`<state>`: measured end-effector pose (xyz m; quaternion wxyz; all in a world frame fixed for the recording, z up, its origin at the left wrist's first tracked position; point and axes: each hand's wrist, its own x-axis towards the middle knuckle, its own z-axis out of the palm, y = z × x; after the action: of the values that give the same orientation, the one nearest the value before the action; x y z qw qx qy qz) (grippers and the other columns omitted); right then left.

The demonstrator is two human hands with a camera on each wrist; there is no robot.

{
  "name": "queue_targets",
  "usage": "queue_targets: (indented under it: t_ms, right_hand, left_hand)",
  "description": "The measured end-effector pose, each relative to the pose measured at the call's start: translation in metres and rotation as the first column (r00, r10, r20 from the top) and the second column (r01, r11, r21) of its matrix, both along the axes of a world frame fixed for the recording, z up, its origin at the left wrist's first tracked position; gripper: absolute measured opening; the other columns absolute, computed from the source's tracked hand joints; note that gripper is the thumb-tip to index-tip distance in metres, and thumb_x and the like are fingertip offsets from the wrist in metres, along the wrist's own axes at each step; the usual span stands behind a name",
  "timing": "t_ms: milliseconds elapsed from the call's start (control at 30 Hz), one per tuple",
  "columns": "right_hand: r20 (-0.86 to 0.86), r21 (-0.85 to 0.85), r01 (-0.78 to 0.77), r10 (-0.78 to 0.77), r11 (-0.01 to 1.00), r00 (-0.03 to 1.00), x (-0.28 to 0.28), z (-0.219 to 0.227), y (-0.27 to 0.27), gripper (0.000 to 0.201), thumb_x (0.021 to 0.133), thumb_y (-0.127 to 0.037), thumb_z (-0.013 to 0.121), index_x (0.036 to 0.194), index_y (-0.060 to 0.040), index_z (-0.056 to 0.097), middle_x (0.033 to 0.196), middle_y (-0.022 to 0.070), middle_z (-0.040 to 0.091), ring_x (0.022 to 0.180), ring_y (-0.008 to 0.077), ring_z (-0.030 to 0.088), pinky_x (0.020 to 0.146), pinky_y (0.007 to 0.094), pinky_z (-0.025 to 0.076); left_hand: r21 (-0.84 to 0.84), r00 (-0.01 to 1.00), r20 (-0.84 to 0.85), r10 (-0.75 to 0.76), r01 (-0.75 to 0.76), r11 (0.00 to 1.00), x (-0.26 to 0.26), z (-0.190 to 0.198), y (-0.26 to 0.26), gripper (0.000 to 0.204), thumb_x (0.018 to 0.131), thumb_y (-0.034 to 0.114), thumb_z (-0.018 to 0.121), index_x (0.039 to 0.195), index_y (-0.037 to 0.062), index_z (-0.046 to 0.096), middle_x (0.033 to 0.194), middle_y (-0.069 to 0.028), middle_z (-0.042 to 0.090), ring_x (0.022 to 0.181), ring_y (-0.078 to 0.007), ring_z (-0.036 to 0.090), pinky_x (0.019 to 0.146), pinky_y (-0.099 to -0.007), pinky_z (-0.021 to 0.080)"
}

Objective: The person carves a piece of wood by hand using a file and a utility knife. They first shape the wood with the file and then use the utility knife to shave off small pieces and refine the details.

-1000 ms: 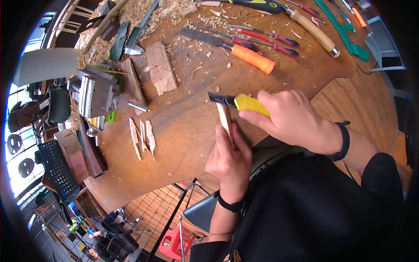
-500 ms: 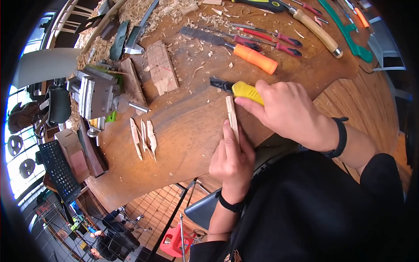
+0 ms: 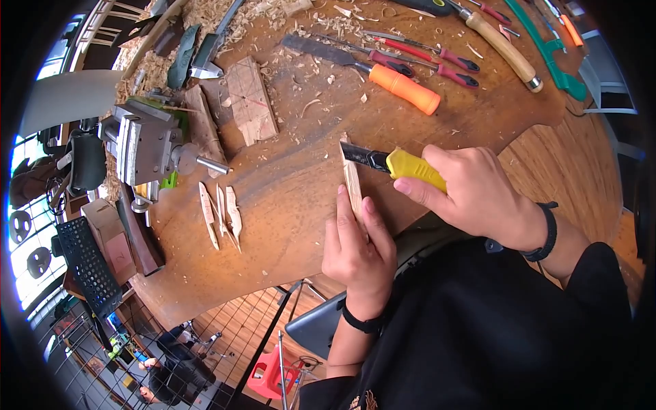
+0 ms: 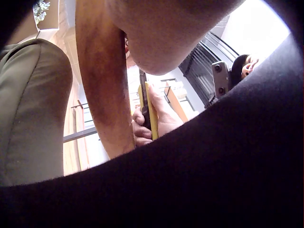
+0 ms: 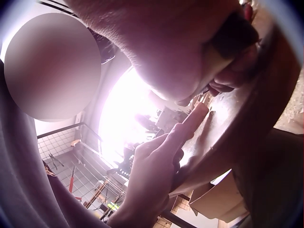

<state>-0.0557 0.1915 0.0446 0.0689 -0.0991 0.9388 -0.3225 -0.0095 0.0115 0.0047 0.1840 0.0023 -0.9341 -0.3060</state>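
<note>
In the head view my left hand (image 3: 360, 256) pinches a narrow wooden stick (image 3: 352, 184) between thumb and fingers, its far end pointing away from me. My right hand (image 3: 482, 191) grips a yellow utility knife (image 3: 415, 171), thumb along the handle. The dark blade (image 3: 365, 156) lies across the stick near its far end. The right wrist view shows the left hand (image 5: 159, 164) holding the stick (image 5: 195, 118) below the right hand (image 5: 166, 52). From the left wrist, the yellow knife (image 4: 154, 114) appears in the right hand (image 4: 164, 116).
Small carved wood pieces (image 3: 220, 215) lie left on the table (image 3: 287, 225). A metal vise (image 3: 147, 147) stands at the left edge. Behind are a marked wooden block (image 3: 251, 102), an orange-handled chisel (image 3: 404, 89), red-handled files (image 3: 456, 68), a wooden-handled tool (image 3: 504, 51) and shavings.
The knife first moved off the stick's end, uncovering it, and is now back across the stick, slightly lower and further right. The left hand shifted right, then back left, still pinching the stick.
</note>
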Motion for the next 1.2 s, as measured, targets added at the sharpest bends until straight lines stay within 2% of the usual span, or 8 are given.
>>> queue_targets:
  t_ms: [67,300,400,500,567,767,967,1200]
  right_hand:
    - [-0.002,0.025,-0.041,0.041,0.999,0.999,0.001,0.002,0.001,0.057,0.097,-0.054,0.065,0.076,-0.0009,0.061,0.059,0.0199,0.062,0.056,0.0398,0.066,0.052,0.0484,0.052]
    - [-0.001,0.067,-0.110,0.110,0.992,0.994,0.003,0.005,0.003,0.056,0.096,-0.054,0.066,0.078,-0.0007,0.063,0.061,0.0187,0.064,0.058,0.0379,0.068,0.053,0.0457,0.054]
    - [0.025,0.082,-0.126,0.124,0.989,0.992,0.003,0.007,0.004,0.056,0.095,-0.054,0.067,0.080,-0.0004,0.063,0.061,0.0184,0.064,0.058,0.0374,0.068,0.053,0.0450,0.054]
    - [0.043,0.089,-0.133,0.129,0.987,0.991,0.003,0.007,0.004,0.055,0.095,-0.053,0.067,0.080,-0.0003,0.063,0.061,0.0187,0.064,0.058,0.0375,0.068,0.053,0.0448,0.054]
    - [0.040,0.092,-0.141,0.138,0.986,0.990,0.004,0.008,0.004,0.056,0.095,-0.054,0.067,0.080,-0.0004,0.064,0.060,0.0191,0.063,0.058,0.0378,0.068,0.054,0.0451,0.055]
    - [0.068,0.091,-0.162,0.156,0.983,0.985,0.007,0.009,0.001,0.058,0.095,-0.056,0.066,0.078,-0.0005,0.064,0.057,0.0193,0.062,0.057,0.0378,0.068,0.054,0.0453,0.055]
    - [0.156,0.101,-0.174,0.157,0.980,0.975,0.006,0.015,0.003,0.056,0.094,-0.054,0.069,0.075,-0.0019,0.059,0.064,0.0195,0.065,0.058,0.0398,0.066,0.054,0.0473,0.052]
    - [0.156,0.088,-0.174,0.159,0.981,0.975,0.003,0.014,0.000,0.056,0.094,-0.053,0.070,0.075,-0.0019,0.058,0.064,0.0194,0.064,0.058,0.0402,0.065,0.054,0.0475,0.051]
  left_hand:
    - [-0.079,0.998,0.051,0.022,-0.018,0.997,0.000,0.006,0.000,0.035,0.095,0.014,0.074,0.124,-0.0055,0.068,0.081,-0.0148,0.066,0.062,-0.0286,0.065,0.055,-0.0370,0.052]
    - [-0.059,0.998,0.003,0.057,-0.057,0.997,-0.001,0.003,0.002,0.034,0.092,0.017,0.077,0.119,-0.0024,0.069,0.086,-0.0154,0.066,0.065,-0.0308,0.066,0.057,-0.0373,0.053]
    - [-0.073,0.994,0.078,0.070,-0.065,0.995,-0.001,0.004,0.003,0.035,0.090,0.018,0.078,0.116,-0.0022,0.067,0.087,-0.0163,0.068,0.068,-0.0306,0.069,0.058,-0.0369,0.054]
    - [-0.040,0.998,-0.006,0.062,-0.062,0.997,-0.001,-0.001,0.003,0.037,0.089,0.020,0.079,0.115,-0.0022,0.065,0.086,-0.0159,0.070,0.067,-0.0300,0.070,0.059,-0.0365,0.055]
    - [-0.010,0.995,0.075,0.070,-0.069,0.998,0.000,0.003,0.005,0.041,0.089,0.020,0.078,0.119,-0.0032,0.064,0.084,-0.0153,0.072,0.065,-0.0302,0.070,0.059,-0.0367,0.055]
    - [-0.078,1.000,-0.003,0.024,-0.025,0.997,-0.002,-0.002,0.001,0.051,0.090,0.021,0.078,0.130,-0.0053,0.062,0.081,-0.0167,0.072,0.062,-0.0309,0.070,0.057,-0.0376,0.054]
    - [-0.066,0.997,0.081,0.019,-0.013,0.998,0.000,0.002,0.001,0.047,0.092,0.021,0.075,0.129,-0.0071,0.064,0.080,-0.0185,0.072,0.062,-0.0319,0.070,0.057,-0.0385,0.054]
    - [-0.050,0.996,0.087,-0.024,0.029,0.998,0.000,0.003,-0.004,0.046,0.095,0.020,0.072,0.128,-0.0109,0.063,0.076,-0.0195,0.071,0.059,-0.0328,0.069,0.054,-0.0392,0.053]
